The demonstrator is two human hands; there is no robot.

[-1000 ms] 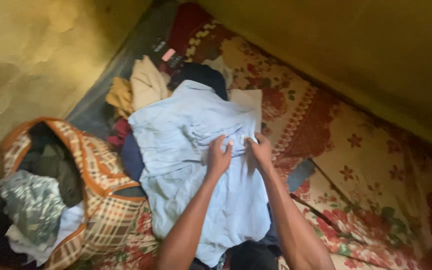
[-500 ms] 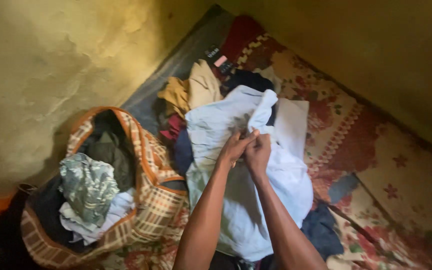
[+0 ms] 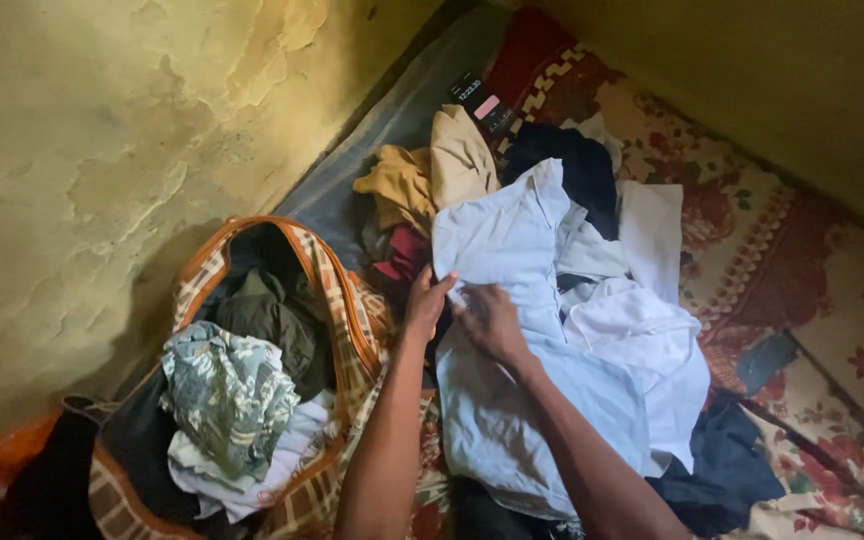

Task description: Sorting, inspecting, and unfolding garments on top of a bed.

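A light blue shirt [image 3: 512,250] lies spread over a heap of clothes on the floral bedspread [image 3: 802,300]. My left hand [image 3: 426,303] rests at the shirt's left edge, fingers curled against the cloth. My right hand [image 3: 490,322] lies flat on the shirt just beside it, fingers pointing left. Whether either hand pinches the fabric cannot be told. A white garment [image 3: 642,335] is bunched to the right of my right forearm.
An open checked orange bag [image 3: 337,300] stuffed with clothes, a patterned grey-green one [image 3: 227,395] on top, stands at the left. Yellow [image 3: 397,185], tan [image 3: 460,155] and dark garments [image 3: 572,165] lie behind the shirt. Yellow walls close in at left and top right.
Both hands had lifted a fold of the blue shirt together; now the shirt lies flatter and the hands have moved left and lower onto it. The camera view has shifted right.
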